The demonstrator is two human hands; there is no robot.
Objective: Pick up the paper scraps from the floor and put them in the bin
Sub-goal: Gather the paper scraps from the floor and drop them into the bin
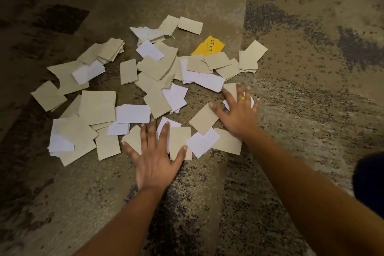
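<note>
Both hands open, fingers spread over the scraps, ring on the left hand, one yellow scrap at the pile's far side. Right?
One slip: the ring is on the right hand, not the left hand. The head view shows it. The rest stands: both hands open, fingers spread over the paper scraps, one yellow scrap at the pile's far side.

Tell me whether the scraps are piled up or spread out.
Spread out: paper scraps lie scattered flat across the carpet, some overlapping.
</note>
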